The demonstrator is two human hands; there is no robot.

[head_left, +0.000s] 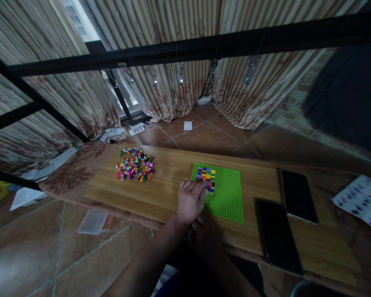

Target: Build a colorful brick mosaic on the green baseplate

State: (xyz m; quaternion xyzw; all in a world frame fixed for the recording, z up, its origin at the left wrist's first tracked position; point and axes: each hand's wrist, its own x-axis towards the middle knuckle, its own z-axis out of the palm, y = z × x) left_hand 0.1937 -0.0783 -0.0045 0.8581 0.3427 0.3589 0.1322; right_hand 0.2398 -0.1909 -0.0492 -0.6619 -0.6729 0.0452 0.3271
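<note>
My left hand [191, 201] reaches over the left part of a bright green studded baseplate [227, 194]. Its fingers are bent together at the edge of a patch of multicoloured toy bricks [206, 175] pressed onto the plate. Whatever sits between those fingertips is hidden or too small to make out. Close under the left wrist, in shadow at the table's front edge, my right hand [204, 237] has its fingers curled in. What it holds, if anything, does not show. A loose pile of small coloured bricks [134, 164] lies farther left on the table.
Two black phone- or tablet-like slabs [278, 235] [298, 194] lie on the wooden tabletop [163, 169] at right. A printed sheet [361, 202] is beyond them. A dark metal bar [179, 51] with hanging clips crosses ahead. A clear plastic lid or box [94, 221] lies on the floor.
</note>
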